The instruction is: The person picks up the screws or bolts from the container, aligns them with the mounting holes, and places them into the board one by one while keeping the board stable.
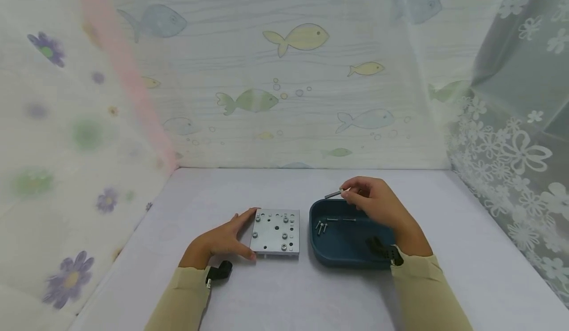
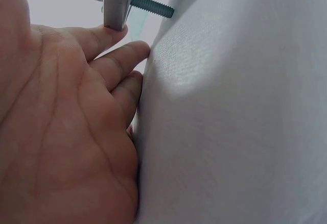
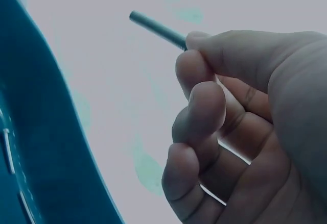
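A square silver metal plate [image 1: 270, 222], with holes and several socket-head screws in its top, stands just above the white table. My left hand [image 1: 225, 237] grips its left side, thumb at the near corner and a finger at the far corner. In the left wrist view a screw's threaded shank [image 2: 153, 6] sticks out beneath the plate [image 2: 118, 2], close to my left fingers [image 2: 125, 60]. My right hand [image 1: 375, 200] is over the far rim of a dark blue tray [image 1: 326, 261]. Between thumb and forefinger it pinches a thin metal rod [image 3: 157, 29], pointing left.
Inside the tray lie several small screws [image 1: 321, 227] and two thin metal pins [image 1: 332, 219], on its left and far side. The tray stands right of the plate with a narrow gap between. Printed fabric [image 1: 249, 138] hangs behind the white table [image 1: 266, 296] and at both sides.
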A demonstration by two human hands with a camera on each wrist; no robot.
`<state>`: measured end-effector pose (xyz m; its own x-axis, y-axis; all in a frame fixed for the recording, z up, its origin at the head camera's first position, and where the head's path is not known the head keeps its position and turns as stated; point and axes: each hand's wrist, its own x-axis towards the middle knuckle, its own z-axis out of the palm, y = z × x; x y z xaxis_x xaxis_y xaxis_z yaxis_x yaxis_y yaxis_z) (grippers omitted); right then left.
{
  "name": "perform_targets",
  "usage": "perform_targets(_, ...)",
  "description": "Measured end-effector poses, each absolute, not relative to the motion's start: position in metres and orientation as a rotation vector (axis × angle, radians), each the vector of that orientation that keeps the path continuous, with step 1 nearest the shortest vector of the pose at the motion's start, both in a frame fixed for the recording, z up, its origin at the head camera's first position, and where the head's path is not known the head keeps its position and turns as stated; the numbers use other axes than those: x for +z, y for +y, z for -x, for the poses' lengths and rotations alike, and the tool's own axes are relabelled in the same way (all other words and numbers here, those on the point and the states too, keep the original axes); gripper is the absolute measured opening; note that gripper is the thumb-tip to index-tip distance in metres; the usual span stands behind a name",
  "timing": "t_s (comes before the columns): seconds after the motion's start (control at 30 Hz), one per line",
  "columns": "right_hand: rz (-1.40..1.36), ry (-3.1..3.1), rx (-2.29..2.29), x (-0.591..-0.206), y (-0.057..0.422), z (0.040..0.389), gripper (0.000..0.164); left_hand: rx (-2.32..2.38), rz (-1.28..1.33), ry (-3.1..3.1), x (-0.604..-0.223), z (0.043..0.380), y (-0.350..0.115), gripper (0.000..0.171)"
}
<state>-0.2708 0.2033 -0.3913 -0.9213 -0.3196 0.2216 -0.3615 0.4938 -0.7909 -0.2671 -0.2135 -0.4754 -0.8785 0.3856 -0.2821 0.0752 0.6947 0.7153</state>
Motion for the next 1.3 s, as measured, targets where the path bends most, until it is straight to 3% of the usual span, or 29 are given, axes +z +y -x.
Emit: perform_targets(1.3,-0.804,-2.667,1.434,-0.39,0.144,0.252,0.012,1.019,-0.425,2.482,-0.474,0.269,-0.215,0.129)
